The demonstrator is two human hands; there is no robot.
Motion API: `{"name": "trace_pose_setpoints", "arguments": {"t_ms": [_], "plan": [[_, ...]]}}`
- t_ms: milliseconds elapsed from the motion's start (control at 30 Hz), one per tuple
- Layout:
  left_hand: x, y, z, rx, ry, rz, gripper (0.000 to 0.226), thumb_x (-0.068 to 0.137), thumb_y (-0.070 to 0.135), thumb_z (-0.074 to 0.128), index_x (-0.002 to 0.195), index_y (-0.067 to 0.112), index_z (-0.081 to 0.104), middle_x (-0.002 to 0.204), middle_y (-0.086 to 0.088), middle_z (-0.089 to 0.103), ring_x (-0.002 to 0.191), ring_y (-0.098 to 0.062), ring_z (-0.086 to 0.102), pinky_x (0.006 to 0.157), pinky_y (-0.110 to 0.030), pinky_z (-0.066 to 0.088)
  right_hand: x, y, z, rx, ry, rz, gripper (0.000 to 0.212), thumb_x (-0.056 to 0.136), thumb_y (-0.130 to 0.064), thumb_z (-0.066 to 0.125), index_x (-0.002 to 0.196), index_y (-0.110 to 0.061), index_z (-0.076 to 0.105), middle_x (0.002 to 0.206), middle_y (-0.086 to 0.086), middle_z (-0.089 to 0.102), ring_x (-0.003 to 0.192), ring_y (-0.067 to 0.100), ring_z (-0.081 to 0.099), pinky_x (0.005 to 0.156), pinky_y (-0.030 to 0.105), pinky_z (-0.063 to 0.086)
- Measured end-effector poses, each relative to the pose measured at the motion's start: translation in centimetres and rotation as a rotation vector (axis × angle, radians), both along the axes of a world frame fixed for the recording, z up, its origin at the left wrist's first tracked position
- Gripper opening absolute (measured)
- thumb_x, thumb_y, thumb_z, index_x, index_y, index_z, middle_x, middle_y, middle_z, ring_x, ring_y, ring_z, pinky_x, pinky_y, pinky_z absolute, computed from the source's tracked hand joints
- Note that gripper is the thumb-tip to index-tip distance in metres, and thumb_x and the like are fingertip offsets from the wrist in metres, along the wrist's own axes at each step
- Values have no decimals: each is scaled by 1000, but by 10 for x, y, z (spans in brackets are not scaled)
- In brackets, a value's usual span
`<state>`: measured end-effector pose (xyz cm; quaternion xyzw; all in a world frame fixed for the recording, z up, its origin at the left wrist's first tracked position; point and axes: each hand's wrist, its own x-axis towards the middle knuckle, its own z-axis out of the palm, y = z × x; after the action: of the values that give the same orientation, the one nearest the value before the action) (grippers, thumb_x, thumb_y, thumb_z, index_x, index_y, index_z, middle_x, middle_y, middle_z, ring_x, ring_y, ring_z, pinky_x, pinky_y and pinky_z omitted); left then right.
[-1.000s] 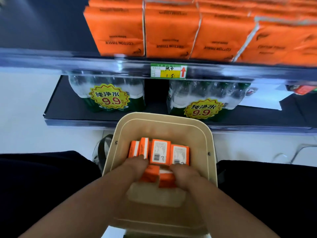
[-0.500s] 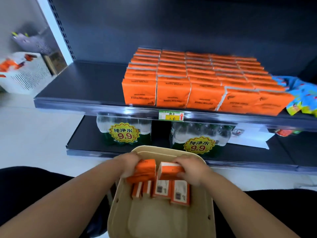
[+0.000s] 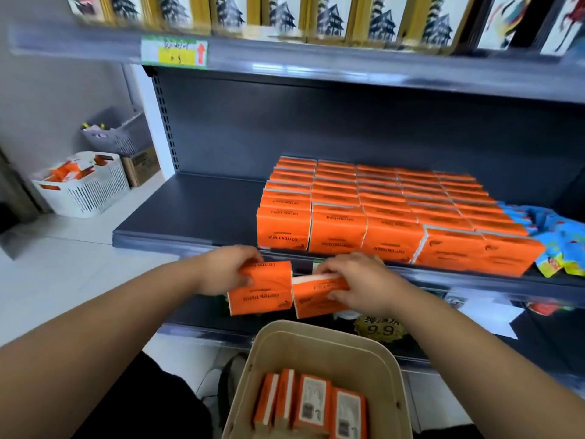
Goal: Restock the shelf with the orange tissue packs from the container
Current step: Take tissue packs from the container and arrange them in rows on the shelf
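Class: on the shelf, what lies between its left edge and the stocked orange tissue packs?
Nothing: in the head view, the shelf is bare left of the stocked orange tissue packs.

Left hand [image 3: 226, 270] and right hand [image 3: 354, 282] each hold an orange pack [image 3: 261, 288] before the shelf [image 3: 196, 213]; four packs stand in the container [image 3: 319, 346].

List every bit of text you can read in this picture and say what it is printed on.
"COTTON TISSUE" on the pack in the left hand, printed upside down.
"COTTON TISSUE" on the front packs on the shelf, also upside down.
"9.9" on the yellow price sticker on the lower shelf; characters above it blurred.
Upper shelf price tag: red arrow, writing unreadable.
Barcode labels on packs in the container: too small.
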<state>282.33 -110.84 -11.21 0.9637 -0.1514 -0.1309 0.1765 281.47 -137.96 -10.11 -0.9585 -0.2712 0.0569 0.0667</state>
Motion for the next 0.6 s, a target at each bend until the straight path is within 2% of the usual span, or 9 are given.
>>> {"name": "trace_pose_setpoints", "arguments": {"t_ms": [67,200,300,400,433,500,600], "plan": [[4,11,19,3,-26,-7,41,89,15,65,128,19,53,120,3,56,111,-15,54,91,-25,41,4,7,15,20,-7,14,39,90,-39,62,127,-40,49,133,-16,53,126,16,41,104,43,28],[10,40,51,-64,-21,-6,34,89,12,65,120,23,55,110,5,60,97,-8,56,75,-14,42,11,21,31,112,-12,48,37,87,-42,65,122,-43,51,129,-21,54,125,12,42,107,45,26],[18,64,68,-86,-61,45,35,90,12,66,122,22,55,110,4,61,98,-9,56,77,-13,41,15,46,37,205,-28,93,37,88,-40,66,122,-42,52,130,-22,54,126,8,43,106,42,26],[30,85,80,-182,-114,131,34,88,7,67,118,20,57,105,5,63,93,-9,58,74,-5,42,20,81,39,235,-57,162,37,89,-41,63,125,-40,51,133,-20,53,127,9,43,104,40,24],[36,91,82,-227,-124,163,34,87,5,68,117,19,58,103,4,63,91,-8,59,75,-6,43,23,94,41,238,-76,183,37,90,-41,62,125,-40,51,133,-19,53,127,11,43,104,41,23],[51,102,84,-284,-138,203,34,86,3,69,115,17,59,103,1,66,93,-12,61,83,-16,48,32,120,46,242,-119,205,37,90,-41,61,126,-39,50,133,-15,53,124,14,43,103,42,23],[72,113,80,-265,-123,208,33,86,5,70,115,18,61,104,0,67,95,-16,62,78,-16,45,51,155,53,221,-213,219,36,92,-41,59,127,-37,50,132,-11,54,119,18,44,103,46,23]]}}
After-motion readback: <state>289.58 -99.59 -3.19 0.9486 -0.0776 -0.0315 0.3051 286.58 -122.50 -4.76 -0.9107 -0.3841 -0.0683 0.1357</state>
